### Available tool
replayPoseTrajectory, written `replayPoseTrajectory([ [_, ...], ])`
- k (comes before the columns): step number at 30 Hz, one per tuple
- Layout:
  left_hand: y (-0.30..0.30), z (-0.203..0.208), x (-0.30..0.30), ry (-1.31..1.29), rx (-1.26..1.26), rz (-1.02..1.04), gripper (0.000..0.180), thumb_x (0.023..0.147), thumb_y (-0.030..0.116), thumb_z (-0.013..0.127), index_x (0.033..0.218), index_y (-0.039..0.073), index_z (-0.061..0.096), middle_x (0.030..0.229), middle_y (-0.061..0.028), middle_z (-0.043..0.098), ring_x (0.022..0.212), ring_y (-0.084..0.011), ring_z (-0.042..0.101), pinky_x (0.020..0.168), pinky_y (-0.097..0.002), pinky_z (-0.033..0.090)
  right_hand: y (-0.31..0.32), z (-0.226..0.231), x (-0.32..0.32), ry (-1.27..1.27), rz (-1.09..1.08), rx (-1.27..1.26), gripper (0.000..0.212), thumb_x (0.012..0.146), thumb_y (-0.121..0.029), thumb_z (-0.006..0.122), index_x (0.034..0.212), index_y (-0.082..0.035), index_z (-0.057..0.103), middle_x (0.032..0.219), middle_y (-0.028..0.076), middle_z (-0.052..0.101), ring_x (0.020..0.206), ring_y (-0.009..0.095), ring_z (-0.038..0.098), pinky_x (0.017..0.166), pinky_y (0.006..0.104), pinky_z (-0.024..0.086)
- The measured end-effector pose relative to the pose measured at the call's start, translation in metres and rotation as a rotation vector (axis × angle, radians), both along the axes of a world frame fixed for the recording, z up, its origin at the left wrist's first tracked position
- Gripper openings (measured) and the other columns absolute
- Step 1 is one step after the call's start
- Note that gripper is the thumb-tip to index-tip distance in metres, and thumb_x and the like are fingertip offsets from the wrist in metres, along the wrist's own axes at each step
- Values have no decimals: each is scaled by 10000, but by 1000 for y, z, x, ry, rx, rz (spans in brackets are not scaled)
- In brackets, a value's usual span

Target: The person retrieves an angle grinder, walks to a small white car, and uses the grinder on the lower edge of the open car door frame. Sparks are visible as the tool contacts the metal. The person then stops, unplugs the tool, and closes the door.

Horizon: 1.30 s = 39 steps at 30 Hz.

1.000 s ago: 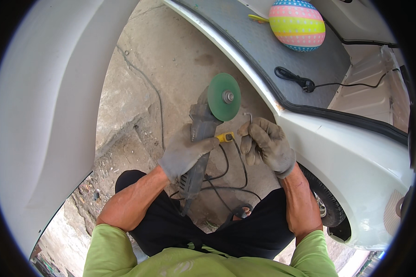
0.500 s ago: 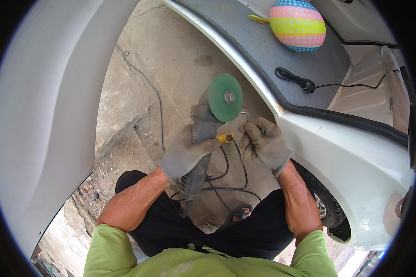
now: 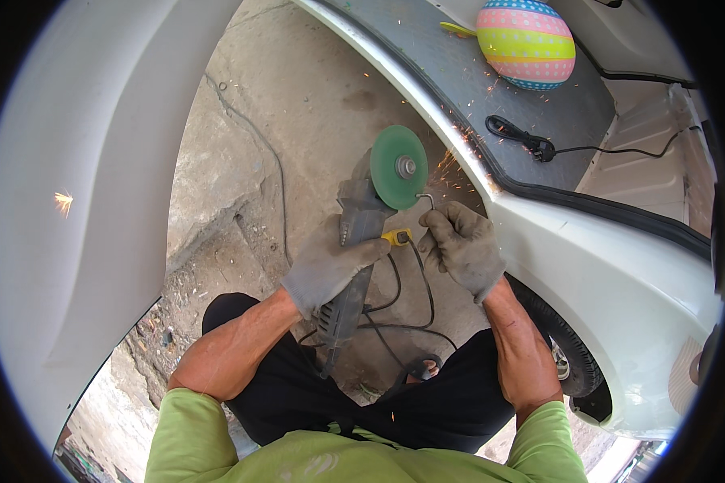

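My left hand (image 3: 330, 270), in a grey work glove, is wrapped round the body of a dark angle grinder (image 3: 348, 302). The grinder's green disc (image 3: 396, 165) faces up and to the right, at the far end of the tool. Pinched in my gloved right hand (image 3: 463, 248) is a thin L-shaped metal rod, like a hex key (image 3: 428, 196). Its bent tip meets the lower right rim of the disc, and orange sparks (image 3: 451, 161) fly off there. A yellow plug-like piece (image 3: 398, 237) with a black cord sits by my left thumb, lower down.
A white car body (image 3: 604, 258) with a wheel (image 3: 568, 346) is on my right; a white door panel (image 3: 80, 177) curves along the left. On the grey car floor lie a striped ball (image 3: 527, 44) and a coiled black power cord (image 3: 524, 138). Cables cross the concrete ground (image 3: 298, 97).
Sparks now spray from the disc, some landing up by the car sill and one glowing against the left panel. Grinder and left hand have shifted slightly right, bringing the disc to the rod.
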<state>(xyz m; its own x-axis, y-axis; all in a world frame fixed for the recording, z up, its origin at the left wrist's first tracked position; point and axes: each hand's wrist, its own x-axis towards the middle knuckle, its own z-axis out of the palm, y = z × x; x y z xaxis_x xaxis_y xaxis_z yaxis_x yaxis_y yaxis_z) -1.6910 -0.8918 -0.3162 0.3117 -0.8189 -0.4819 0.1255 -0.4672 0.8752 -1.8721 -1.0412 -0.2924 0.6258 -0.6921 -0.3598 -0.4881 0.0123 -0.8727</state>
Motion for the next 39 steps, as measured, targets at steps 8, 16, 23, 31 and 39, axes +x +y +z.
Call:
replayPoseTrajectory([
  [8,1,-4,-2,-53,66,-16,618,892,406,799,1217,-81,600,955,-125,702,867,-189,678,782,-348,552,2,1,3,34,-24,-26,233,1039,-175,630,1003,44,702,690,83,695,551,87,647,518,266,515],
  [16,2,-7,-3,-95,76,-30,633,895,441,787,1187,-92,611,926,-140,708,849,-210,693,781,-366,559,-1,-1,1,56,116,-203,211,1042,-168,612,1021,21,705,720,94,701,568,105,664,550,284,536],
  [23,-2,5,0,-14,121,-56,684,869,374,826,1298,-86,560,1004,-117,692,870,-182,665,766,-331,554,-2,-8,-3,114,90,-144,155,1015,-158,660,1048,-13,704,800,88,700,616,134,684,578,300,540],
  [31,-2,4,-1,-54,105,-52,675,872,411,818,1268,-79,573,975,-104,680,862,-172,656,749,-327,545,0,-6,-2,84,90,-138,138,1012,-135,668,1045,-4,696,768,91,686,598,117,669,548,299,525],
  [39,-1,2,0,-15,94,-70,657,881,398,822,1255,-84,581,995,-116,693,879,-174,664,769,-328,552,0,-6,-1,52,98,-179,283,1073,-224,588,1047,39,688,721,86,717,534,88,602,494,252,495],
])
